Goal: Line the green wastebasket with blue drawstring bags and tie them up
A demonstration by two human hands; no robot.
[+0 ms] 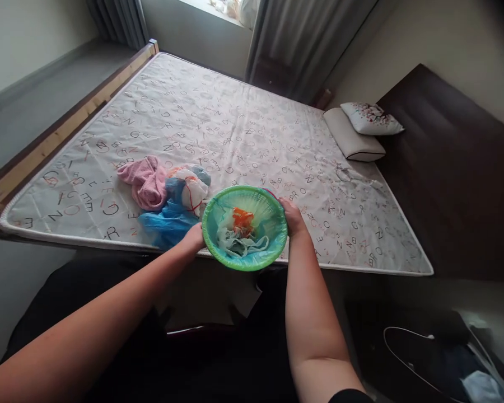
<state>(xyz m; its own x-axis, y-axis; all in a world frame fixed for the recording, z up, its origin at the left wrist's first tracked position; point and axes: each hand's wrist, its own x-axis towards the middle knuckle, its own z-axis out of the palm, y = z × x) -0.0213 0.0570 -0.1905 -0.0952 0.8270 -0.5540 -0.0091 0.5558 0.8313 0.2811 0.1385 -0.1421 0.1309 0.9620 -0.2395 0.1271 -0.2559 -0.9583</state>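
Observation:
Between my two hands is a round green plastic basket [244, 264], held at the near edge of the bed and tilted so that its inside faces me. Crumpled plastic bags [237, 240], whitish and orange, lie in the bottom of it. My left hand [196, 238] grips the basket's left side; the fingers are mostly hidden behind the rim. On the right side my right hand [293, 215] is closed round the wall. Just left of the basket lie a blue plastic bag [170, 223], a white bag with red trim [194, 193] and a pink towel [145, 182].
The mattress [252, 134] is printed with letters. At its head end rest a beige pillow [353, 137] and a flowered cushion [372, 117] near a dark headboard [449, 168]. A wooden bed rail [79, 112] runs along the left. A white cable [403, 330] hangs at lower right.

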